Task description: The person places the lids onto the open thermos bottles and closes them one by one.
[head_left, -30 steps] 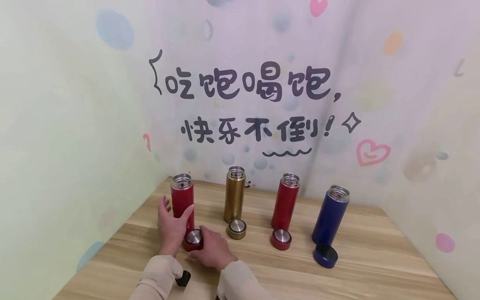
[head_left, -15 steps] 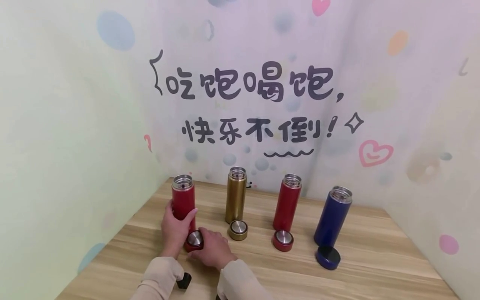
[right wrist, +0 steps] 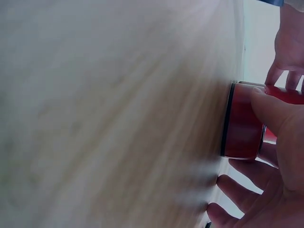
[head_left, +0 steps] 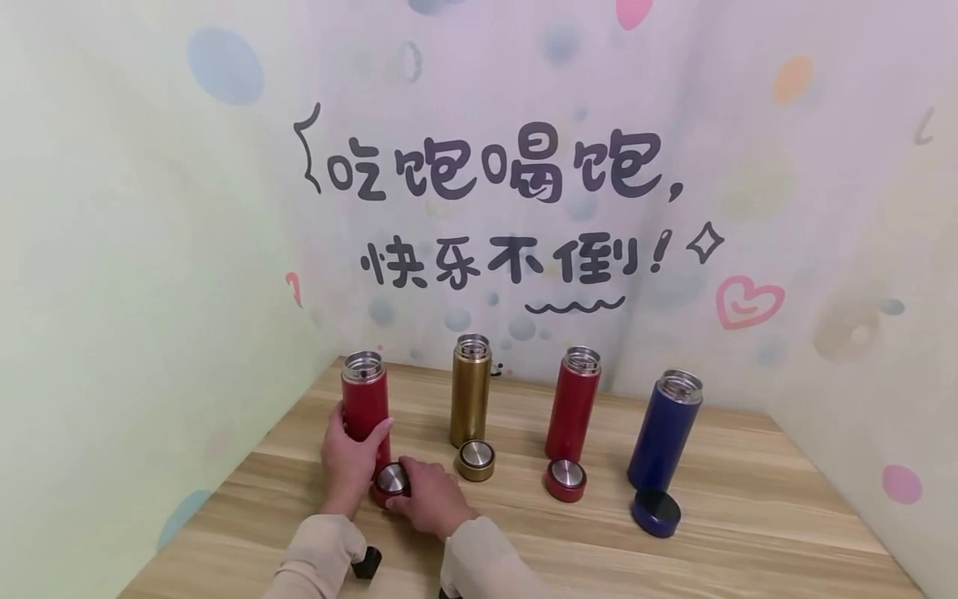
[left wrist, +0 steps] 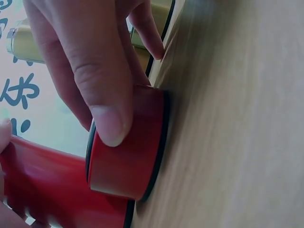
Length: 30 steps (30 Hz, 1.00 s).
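Observation:
At the left of the row stands a lidless red thermos bottle (head_left: 364,399), upright with its steel mouth bare. My left hand (head_left: 348,457) grips its body from the left side, thumb across the front. Directly before that bottle, a red lid (left wrist: 137,152) with a steel disc on top sits on the table. My right hand (head_left: 432,499) pinches this lid from the right, thumb on the near side; in the right wrist view the lid (right wrist: 243,123) lies between thumb and fingers. Some left fingers are hidden behind the bottle in the head view.
Farther right stand a gold bottle (head_left: 470,391), a second red bottle (head_left: 573,408) and a blue bottle (head_left: 666,433), all uncapped. Before them lie a gold lid (head_left: 476,462), another red lid (head_left: 565,481) and a blue lid (head_left: 656,513). A printed cloth wall (head_left: 509,208) borders the wooden table (head_left: 599,557).
My left hand has closed round the red bottle from a looser pose beside it. The right hand stays on the red lid, shifted very slightly right.

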Each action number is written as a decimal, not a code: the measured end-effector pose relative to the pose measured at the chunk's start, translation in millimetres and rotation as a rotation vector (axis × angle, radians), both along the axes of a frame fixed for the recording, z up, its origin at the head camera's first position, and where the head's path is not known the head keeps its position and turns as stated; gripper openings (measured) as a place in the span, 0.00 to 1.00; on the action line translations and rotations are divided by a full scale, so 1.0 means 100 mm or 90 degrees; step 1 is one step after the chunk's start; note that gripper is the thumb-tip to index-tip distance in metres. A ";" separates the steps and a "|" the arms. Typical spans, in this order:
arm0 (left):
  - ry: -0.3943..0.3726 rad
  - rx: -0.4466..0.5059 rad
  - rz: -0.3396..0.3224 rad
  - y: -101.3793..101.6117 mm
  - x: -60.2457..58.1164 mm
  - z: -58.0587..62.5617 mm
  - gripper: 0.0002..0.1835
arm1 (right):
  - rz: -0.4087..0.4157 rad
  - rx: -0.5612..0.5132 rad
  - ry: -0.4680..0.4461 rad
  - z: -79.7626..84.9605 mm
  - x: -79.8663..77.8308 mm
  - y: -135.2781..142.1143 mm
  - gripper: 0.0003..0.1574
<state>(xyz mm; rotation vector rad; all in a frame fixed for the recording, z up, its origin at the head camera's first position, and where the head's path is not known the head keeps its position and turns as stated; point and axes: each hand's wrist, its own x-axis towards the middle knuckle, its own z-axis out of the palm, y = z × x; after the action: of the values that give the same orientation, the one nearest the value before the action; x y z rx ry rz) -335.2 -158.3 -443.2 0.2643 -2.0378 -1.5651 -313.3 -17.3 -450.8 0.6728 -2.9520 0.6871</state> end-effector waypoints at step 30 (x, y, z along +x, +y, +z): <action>-0.021 0.015 -0.023 0.18 -0.01 0.03 0.45 | 0.031 -0.048 -0.016 0.05 0.05 0.26 0.30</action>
<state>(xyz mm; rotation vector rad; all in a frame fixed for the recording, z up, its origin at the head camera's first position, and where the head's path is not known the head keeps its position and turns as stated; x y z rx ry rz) -335.8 -140.5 -440.7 0.2660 -2.0610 -1.6179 -308.0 8.5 -446.1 0.7364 -2.9234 0.8125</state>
